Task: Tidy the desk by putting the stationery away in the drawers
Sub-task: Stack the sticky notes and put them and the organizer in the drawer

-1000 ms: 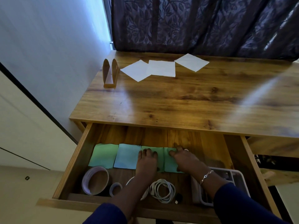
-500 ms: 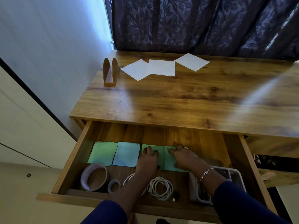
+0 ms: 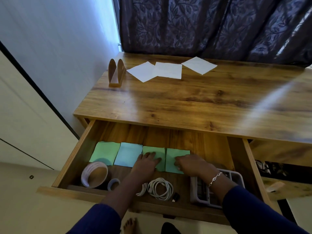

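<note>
The open wooden drawer (image 3: 70, 166) holds a row of several green and blue paper pads. My left hand (image 3: 146, 163) lies flat on the third pad (image 3: 157, 152), a green one. My right hand (image 3: 190, 164) rests on the fourth pad (image 3: 177, 153), also green, with its fingers bent against the paper. To the left lie a green pad (image 3: 105, 152) and a blue pad (image 3: 129, 153), untouched. On the desk top (image 3: 185, 102), three white sheets (image 3: 168, 70) lie near the back.
In the drawer front sit a big tape roll (image 3: 94, 176), a small tape roll (image 3: 114, 183), a coiled white cable (image 3: 159, 188) and a grey tray (image 3: 236, 178). A wooden holder (image 3: 116, 73) stands at the desk's back left. Wall at left, curtain behind.
Both hands have slid back toward me over the two right pads, uncovering more of them. The fourth pad now lies straight beside the third.
</note>
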